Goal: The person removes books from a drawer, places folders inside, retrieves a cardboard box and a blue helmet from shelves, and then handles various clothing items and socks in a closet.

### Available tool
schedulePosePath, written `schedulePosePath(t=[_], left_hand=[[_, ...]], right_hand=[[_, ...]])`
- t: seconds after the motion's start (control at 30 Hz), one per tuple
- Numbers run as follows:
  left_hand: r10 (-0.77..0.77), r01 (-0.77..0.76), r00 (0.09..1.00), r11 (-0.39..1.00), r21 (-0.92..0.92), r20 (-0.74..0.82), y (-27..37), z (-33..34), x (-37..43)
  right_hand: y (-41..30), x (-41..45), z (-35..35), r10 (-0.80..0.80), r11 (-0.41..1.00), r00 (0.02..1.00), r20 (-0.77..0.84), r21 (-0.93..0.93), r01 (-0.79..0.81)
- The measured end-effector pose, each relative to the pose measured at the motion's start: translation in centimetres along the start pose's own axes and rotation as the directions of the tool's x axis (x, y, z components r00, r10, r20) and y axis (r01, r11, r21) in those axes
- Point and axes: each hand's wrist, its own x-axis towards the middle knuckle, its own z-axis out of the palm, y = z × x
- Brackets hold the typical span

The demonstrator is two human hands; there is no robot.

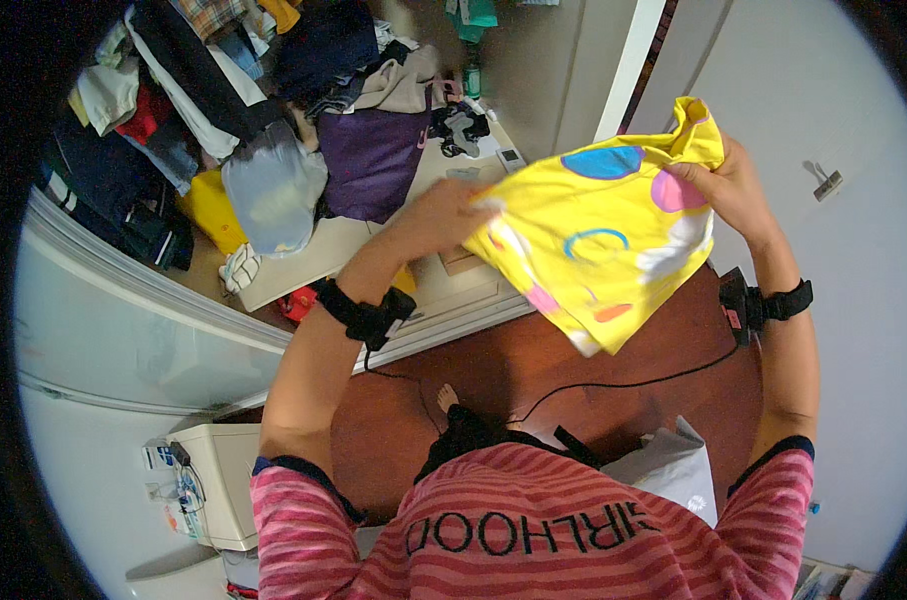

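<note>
Both my hands hold a bright yellow printed cloth point(611, 240) stretched out in front of me. It bears blue, pink, white and orange shapes and hangs to a lower corner above the floor. My left hand point(464, 214), blurred, grips its left corner. At the upper right, my right hand point(723, 187) pinches the gathered top edge, thumb in front; the other fingers are mostly hidden behind the cloth. Black straps with small devices circle both forearms, and a thin black cable point(633, 385) runs from the right one.
An open wardrobe holds piled clothes point(333, 45), a purple bag point(374, 161) and a translucent plastic bag point(269, 187). A sliding door point(153, 307) is at the left, a white door point(813, 247) at the right. On the wooden floor point(453, 352) a pale grey bag point(671, 469) stands beside me.
</note>
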Motion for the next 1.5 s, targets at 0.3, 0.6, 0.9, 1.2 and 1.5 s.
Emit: schedulePosePath(t=[0.3,0.6,0.9,1.2,1.5], left_hand=[[0.209,-0.2,0.978,0.948,0.247,-0.01,2.1,-3.8,1.4],[-0.16,0.151,0.986,0.974,0.168,0.04,1.8,-5.3,-1.3],[-0.147,0.14,0.987,0.986,0.094,0.067,-0.1,-5.3,-5.5],[-0.408,0.412,0.908,0.911,-0.027,0.091,1.0,-9.3,-10.1],[-0.306,0.312,0.925,0.28,-0.908,0.224,-5.3,9.7,-18.0]], right_hand=[[5.5,-1.3,2.0,0.006,0.899,0.992,-0.126,-0.433,-0.061],[5.5,0.7,5.7,0.007,0.946,0.993,-0.118,-0.321,-0.045],[4.3,1.6,7.0,0.035,0.994,0.997,0.066,-0.101,-0.029],[1.7,1.8,6.9,0.096,0.908,0.95,0.296,0.365,-0.205],[14.8,-10.5,13.9,0.337,0.693,0.546,0.767,0.19,-0.695]])
